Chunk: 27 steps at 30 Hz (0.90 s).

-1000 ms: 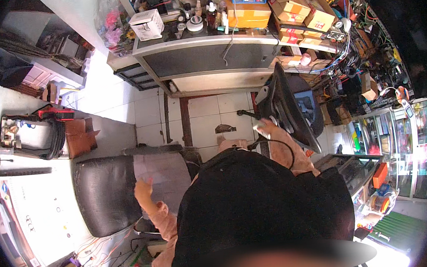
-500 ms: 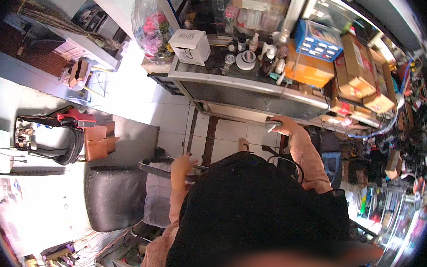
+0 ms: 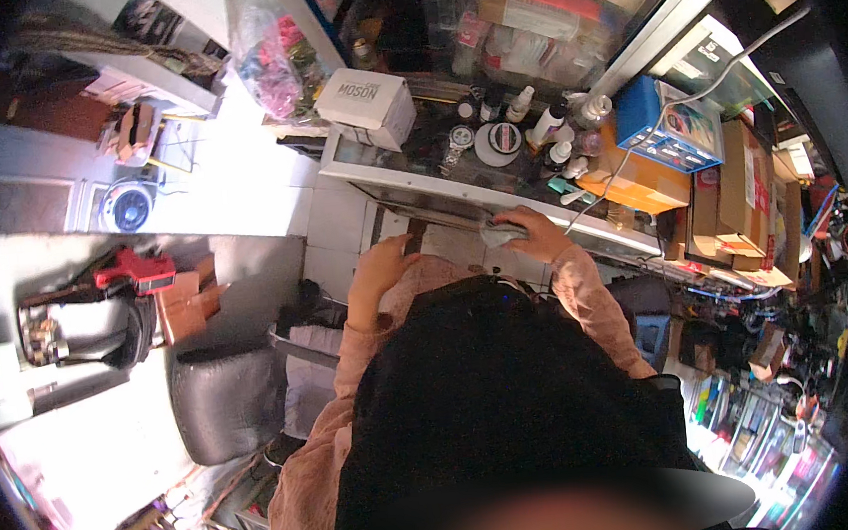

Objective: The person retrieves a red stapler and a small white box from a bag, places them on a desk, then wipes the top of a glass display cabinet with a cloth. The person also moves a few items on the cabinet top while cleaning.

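Note:
In my right hand (image 3: 538,236) is a small greyish piece that looks like a folded cloth (image 3: 502,232), gripped close to the front edge of the glass-topped counter (image 3: 407,179). My left hand (image 3: 379,274) hovers before the same counter, further left, thumb and fingers apart and nothing visible in it. On the counter top lie a metal-banded wristwatch (image 3: 456,148) and a round white stand with a dark-lidded jar (image 3: 504,139). Several small bottles (image 3: 546,126) stand to their right. A white carton (image 3: 366,108) sits at the counter's left end.
Right of the bottles are an orange box (image 3: 633,177), a blue drawer unit (image 3: 667,126) and stacked cardboard boxes (image 3: 742,190). A thin cable (image 3: 704,93) hangs across them. Behind me to the left is a black padded chair (image 3: 224,402). A bag of flowers (image 3: 274,67) stands far left.
I have got nearer to the counter. My left hand has risen from beside the chair arm toward the counter front. My right hand has moved left and slightly up, still holding the greyish piece.

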Each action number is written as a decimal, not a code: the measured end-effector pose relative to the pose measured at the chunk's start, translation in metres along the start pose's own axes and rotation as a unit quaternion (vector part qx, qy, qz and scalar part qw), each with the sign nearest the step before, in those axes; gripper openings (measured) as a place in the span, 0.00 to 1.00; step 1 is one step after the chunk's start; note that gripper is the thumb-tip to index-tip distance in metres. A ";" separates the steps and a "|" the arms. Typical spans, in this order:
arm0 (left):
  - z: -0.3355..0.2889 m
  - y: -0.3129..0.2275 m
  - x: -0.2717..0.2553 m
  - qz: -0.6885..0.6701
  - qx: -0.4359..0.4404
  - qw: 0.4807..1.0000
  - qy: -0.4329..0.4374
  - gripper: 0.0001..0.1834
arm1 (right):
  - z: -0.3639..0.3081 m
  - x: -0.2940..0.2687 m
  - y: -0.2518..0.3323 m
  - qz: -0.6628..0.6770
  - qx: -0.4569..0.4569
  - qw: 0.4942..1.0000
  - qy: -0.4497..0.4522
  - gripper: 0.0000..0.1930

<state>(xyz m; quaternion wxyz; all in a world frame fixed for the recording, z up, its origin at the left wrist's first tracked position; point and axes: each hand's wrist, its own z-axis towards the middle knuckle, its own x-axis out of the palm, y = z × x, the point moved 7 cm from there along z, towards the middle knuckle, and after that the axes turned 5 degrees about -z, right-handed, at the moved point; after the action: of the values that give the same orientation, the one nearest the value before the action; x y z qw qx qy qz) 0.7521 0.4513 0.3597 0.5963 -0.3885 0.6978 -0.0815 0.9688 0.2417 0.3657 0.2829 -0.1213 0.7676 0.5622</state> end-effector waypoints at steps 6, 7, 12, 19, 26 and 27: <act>0.029 0.055 -0.077 -0.022 -0.057 0.995 -0.079 0.24 | 0.036 0.006 0.035 0.002 0.007 0.993 -0.117 0.29; 0.038 0.069 -0.095 -0.006 -0.075 0.993 -0.093 0.24 | 0.042 0.009 0.039 0.001 0.023 0.991 -0.134 0.29; 0.080 0.125 -0.182 -0.052 -0.023 0.987 -0.149 0.27 | 0.067 0.022 0.074 0.063 0.028 0.979 -0.192 0.28; 0.151 0.116 -0.225 -0.179 0.197 0.962 -0.064 0.58 | 0.117 0.052 0.130 0.071 0.050 0.970 -0.227 0.28; 0.205 0.088 -0.200 -0.231 0.247 0.940 0.043 0.68 | 0.109 0.071 0.150 0.068 0.111 0.945 -0.300 0.27; 0.208 0.085 -0.197 -0.248 0.260 0.932 0.053 0.69 | 0.104 0.070 0.151 0.067 0.111 0.941 -0.312 0.26</act>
<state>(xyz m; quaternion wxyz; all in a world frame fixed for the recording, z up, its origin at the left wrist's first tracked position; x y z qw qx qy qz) 0.8986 0.7083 0.4052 0.5992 -0.3756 0.5645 -0.4258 0.8672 0.3992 0.4243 0.4819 0.1439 0.7045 0.5008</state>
